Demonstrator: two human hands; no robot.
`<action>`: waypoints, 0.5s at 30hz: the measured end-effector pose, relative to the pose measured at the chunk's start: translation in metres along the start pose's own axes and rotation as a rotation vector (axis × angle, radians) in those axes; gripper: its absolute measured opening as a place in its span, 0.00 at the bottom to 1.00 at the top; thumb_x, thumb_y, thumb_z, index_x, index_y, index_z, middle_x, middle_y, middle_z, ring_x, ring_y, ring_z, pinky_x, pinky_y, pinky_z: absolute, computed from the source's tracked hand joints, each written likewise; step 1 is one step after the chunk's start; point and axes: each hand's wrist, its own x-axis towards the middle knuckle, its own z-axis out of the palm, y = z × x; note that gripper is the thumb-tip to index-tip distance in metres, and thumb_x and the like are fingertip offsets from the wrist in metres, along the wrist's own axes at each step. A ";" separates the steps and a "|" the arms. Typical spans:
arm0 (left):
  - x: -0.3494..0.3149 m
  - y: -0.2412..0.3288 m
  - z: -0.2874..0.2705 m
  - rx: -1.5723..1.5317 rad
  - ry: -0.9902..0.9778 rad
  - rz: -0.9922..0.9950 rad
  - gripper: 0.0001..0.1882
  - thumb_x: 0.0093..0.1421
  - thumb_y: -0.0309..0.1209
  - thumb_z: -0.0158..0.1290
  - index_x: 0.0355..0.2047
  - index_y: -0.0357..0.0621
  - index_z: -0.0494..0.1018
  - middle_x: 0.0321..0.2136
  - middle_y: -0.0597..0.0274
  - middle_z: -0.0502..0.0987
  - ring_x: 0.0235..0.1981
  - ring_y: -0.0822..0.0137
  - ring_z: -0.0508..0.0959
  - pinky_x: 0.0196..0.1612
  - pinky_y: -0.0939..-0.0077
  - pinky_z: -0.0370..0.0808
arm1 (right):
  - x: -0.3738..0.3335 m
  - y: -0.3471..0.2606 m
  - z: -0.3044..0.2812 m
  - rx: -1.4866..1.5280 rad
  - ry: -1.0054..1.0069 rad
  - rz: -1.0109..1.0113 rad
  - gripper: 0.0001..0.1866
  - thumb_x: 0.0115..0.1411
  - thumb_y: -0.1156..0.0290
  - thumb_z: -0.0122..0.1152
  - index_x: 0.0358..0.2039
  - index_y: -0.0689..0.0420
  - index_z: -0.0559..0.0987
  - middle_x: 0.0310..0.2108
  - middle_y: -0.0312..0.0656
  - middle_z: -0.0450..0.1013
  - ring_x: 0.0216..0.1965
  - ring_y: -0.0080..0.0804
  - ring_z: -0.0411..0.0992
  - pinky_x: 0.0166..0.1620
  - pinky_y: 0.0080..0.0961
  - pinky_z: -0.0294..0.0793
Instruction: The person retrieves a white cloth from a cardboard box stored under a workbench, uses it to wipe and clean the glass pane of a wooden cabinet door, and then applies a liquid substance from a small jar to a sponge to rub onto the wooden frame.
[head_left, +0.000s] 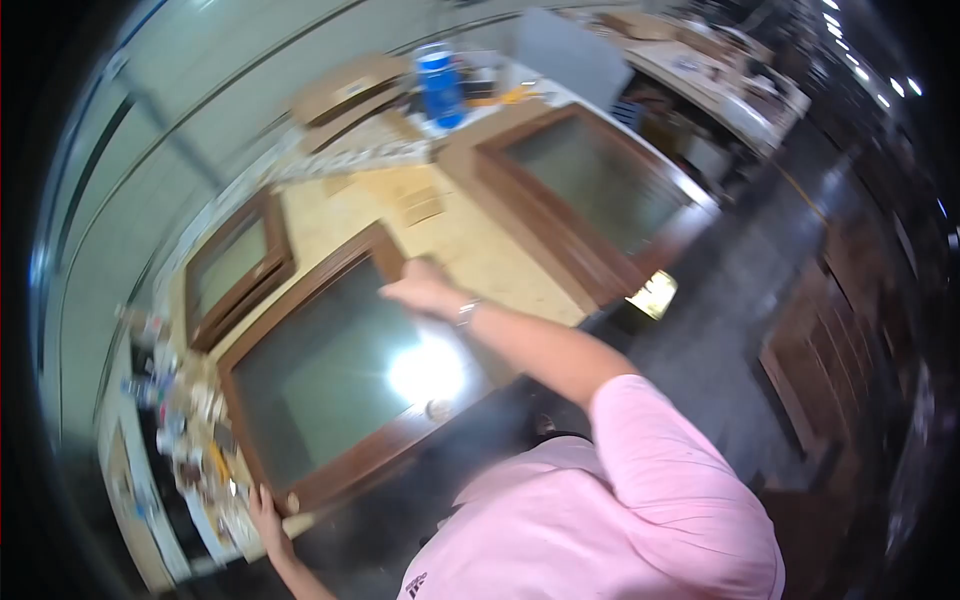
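Observation:
A glass panel in a brown wood-look frame lies in front of me, with a bright reflection on its pane. My right hand is closed round the frame's right side, near the far right corner. At the near left corner, my left hand grips the frame's edge, its fingers partly blurred. Both hands have hold of the same panel, one at each of two opposite corners. The undersides of the frame and the fingertips beneath it are hidden.
A smaller brown frame lies at the left. A larger framed glass panel rests at the right of the pale worktable. Cardboard pieces and a blue container stand behind. Small clutter covers the left side.

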 end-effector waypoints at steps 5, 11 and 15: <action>-0.015 0.053 0.029 0.792 0.408 0.258 0.25 0.72 0.33 0.42 0.64 0.28 0.60 0.62 0.38 0.65 0.65 0.45 0.64 0.67 0.63 0.58 | -0.047 0.012 0.009 -0.280 0.463 -0.816 0.40 0.52 0.51 0.67 0.58 0.65 0.70 0.61 0.62 0.63 0.65 0.53 0.58 0.67 0.45 0.58; -0.045 0.027 0.056 0.811 0.563 0.223 0.23 0.69 0.30 0.45 0.61 0.31 0.64 0.58 0.41 0.70 0.60 0.46 0.69 0.64 0.62 0.63 | -0.150 0.055 0.047 -0.683 0.222 -1.052 0.32 0.48 0.61 0.69 0.53 0.61 0.75 0.53 0.55 0.69 0.57 0.53 0.65 0.62 0.47 0.62; -0.070 0.032 0.077 0.691 0.637 0.302 0.22 0.67 0.30 0.49 0.59 0.32 0.67 0.54 0.43 0.73 0.56 0.47 0.72 0.61 0.61 0.66 | -0.137 0.077 0.047 -0.610 0.358 -1.110 0.28 0.44 0.72 0.66 0.50 0.59 0.78 0.54 0.55 0.70 0.56 0.53 0.68 0.60 0.49 0.66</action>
